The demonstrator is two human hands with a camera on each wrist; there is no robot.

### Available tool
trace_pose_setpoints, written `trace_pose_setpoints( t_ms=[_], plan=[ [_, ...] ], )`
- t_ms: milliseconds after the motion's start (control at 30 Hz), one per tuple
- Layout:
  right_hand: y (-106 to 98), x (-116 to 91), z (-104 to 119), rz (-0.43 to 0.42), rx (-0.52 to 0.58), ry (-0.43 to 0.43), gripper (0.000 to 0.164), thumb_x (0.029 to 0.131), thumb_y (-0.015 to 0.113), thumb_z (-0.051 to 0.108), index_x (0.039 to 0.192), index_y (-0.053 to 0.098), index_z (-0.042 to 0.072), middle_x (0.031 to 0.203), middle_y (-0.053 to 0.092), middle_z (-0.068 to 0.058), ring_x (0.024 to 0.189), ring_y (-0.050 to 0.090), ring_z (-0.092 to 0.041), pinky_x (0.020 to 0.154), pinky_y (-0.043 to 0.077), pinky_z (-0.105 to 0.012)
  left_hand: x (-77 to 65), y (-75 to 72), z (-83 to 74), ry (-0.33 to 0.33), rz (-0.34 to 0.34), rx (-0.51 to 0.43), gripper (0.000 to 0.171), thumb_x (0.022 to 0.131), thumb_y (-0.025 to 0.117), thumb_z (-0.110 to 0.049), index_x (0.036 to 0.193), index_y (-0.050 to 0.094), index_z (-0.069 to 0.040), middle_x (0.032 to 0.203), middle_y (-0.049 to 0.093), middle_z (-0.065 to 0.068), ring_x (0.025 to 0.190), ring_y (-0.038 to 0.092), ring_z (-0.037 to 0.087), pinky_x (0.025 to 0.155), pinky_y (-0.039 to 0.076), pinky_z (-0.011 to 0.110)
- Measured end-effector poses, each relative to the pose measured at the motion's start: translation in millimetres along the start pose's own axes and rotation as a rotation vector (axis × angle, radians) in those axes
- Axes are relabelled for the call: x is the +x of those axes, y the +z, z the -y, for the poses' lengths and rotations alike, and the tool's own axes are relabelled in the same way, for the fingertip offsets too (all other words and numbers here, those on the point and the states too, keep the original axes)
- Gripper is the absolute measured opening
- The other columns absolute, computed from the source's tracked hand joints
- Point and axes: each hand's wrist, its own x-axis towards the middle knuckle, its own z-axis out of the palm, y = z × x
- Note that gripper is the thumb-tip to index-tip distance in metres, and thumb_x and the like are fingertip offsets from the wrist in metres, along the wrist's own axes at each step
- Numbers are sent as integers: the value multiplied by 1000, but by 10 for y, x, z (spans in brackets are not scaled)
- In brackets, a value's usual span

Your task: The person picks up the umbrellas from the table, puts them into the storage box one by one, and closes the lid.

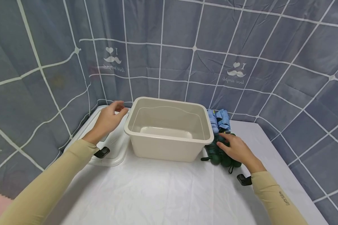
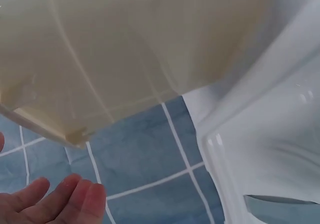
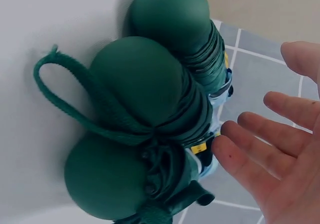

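A beige plastic bin (image 1: pixel 163 147) stands in the middle of the table, with its inside bare. At its left rim my left hand (image 1: pixel 110 120) hovers over a white lid (image 1: pixel 116 150), fingers loosely bent and holding nothing. In the left wrist view those fingertips (image 2: pixel 92 199) lie apart from the bin's side. Right of the bin lie several folded green umbrellas (image 3: pixel 137 76) with round handles and a cord loop (image 3: pixel 60 101). My right hand (image 1: pixel 238 150) is over them, its fingers spread and slightly bent, gripping nothing. Folded light-blue umbrellas (image 1: pixel 223 118) lie just behind the green ones.
The table (image 1: pixel 169 193) has a white cover. A grey-blue checked curtain (image 1: pixel 174 62) hangs around its back and sides. A grey-green flat object (image 2: pixel 285 210) lies on the lid, partly behind my left wrist in the head view. Black camera mounts (image 1: pixel 244 180) stick out at both wrists.
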Motion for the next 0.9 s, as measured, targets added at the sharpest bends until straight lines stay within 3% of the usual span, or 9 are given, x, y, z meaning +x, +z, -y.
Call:
trace_pose_setpoints(
  t_ms=[500, 900],
  plan=[
    [88, -117, -74, -5, 64, -14, 56, 100, 62, 31, 146, 50, 1, 140, 58, -24, 112, 64, -41, 91, 52, -59, 249, 109, -98, 10, 30, 23, 57, 102, 52, -40, 147, 47, -6, 139, 57, 21, 129, 55, 38, 106, 42, 55],
    [212, -124, -12, -40, 103, -5, 55, 99, 64, 29, 145, 52, 3, 139, 58, -20, 109, 63, -34, 86, 54, -54, 314, 206, -71, 13, 77, 99, 59, 101, 53, -35, 152, 42, -8, 143, 55, 20, 131, 53, 39, 107, 41, 57]
  ],
)
